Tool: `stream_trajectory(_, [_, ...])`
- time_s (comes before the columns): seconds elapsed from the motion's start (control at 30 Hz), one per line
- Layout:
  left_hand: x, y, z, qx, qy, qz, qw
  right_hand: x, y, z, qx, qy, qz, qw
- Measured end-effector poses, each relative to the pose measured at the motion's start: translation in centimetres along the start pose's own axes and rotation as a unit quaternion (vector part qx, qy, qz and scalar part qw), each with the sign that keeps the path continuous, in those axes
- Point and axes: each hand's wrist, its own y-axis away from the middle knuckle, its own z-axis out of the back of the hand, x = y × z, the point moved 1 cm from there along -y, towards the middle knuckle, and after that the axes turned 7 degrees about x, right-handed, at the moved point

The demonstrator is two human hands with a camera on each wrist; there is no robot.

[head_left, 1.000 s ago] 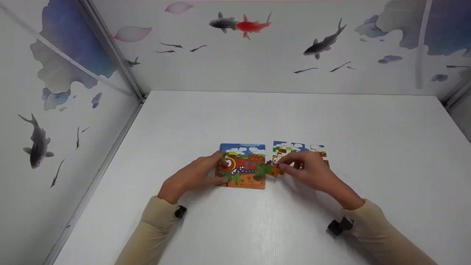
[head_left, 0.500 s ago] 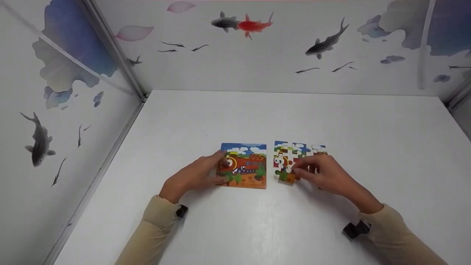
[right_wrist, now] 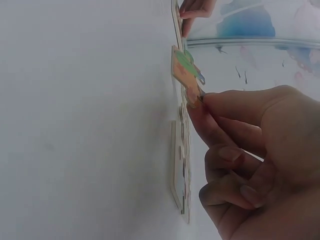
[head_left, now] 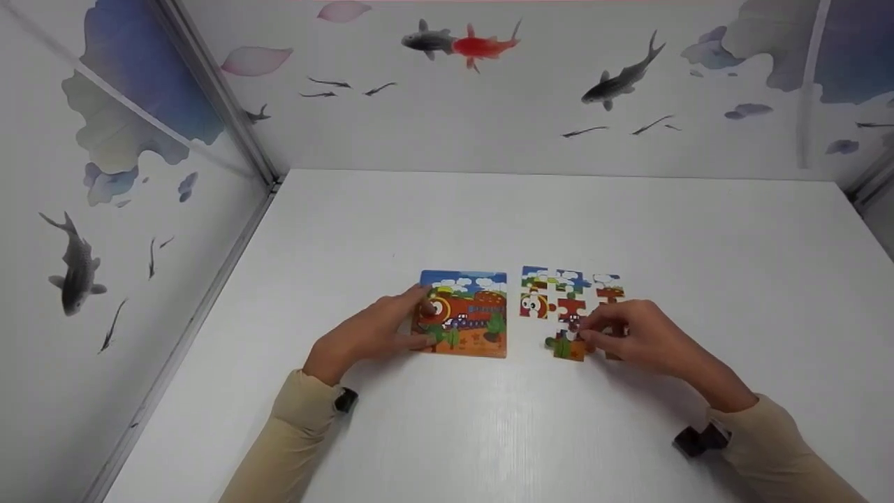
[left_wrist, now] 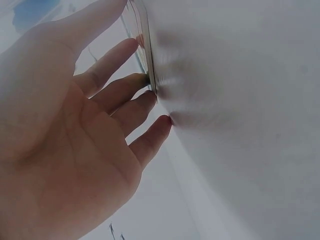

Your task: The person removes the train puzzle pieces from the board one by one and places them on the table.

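Observation:
My left hand (head_left: 374,332) rests at the left edge of a square jigsaw board (head_left: 464,349) printed with a red cartoon train. Its fingertips and thumb touch the board, and the fingers look nearly straight in the left wrist view. My right hand (head_left: 646,339) pinches a jigsaw piece (head_left: 569,349) with green leaves and orange ground between thumb and index finger. In the right wrist view the piece (right_wrist: 185,70) stands tilted off the table, its remaining fingers curled below. Several loose pieces, among them one with two eyes (head_left: 533,305), lie to the board's right.
Everything lies on a white table (head_left: 447,433). A back wall (head_left: 489,126) and a left side wall (head_left: 140,279), both with fish prints, border it. More loose pieces (head_left: 606,283) lie in rows beyond my right hand, which partly hides them.
My right hand has moved right and slightly nearer with the pinched piece, from the board's right edge to the lower side of the loose pieces. My left hand stays on the board.

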Motion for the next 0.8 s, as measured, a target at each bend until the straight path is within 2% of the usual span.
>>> stream_trajectory(0.2, [-0.11,0.04,0.02,0.000,0.000,0.000,1.0000,-0.21,0.16,0.47,-0.006,0.012,-0.006,0.9999])
stream_trajectory(0.53, [-0.29,0.10,0.06,0.000,0.000,0.000,1.0000,-0.27,0.00,0.10,-0.024,0.017,0.002,0.9996])
stream_trajectory(0.8, [-0.14,0.07,0.13,-0.004,-0.007,-0.022,0.9997,-0.02,-0.03,-0.34,-0.012,0.022,0.016,0.9996])
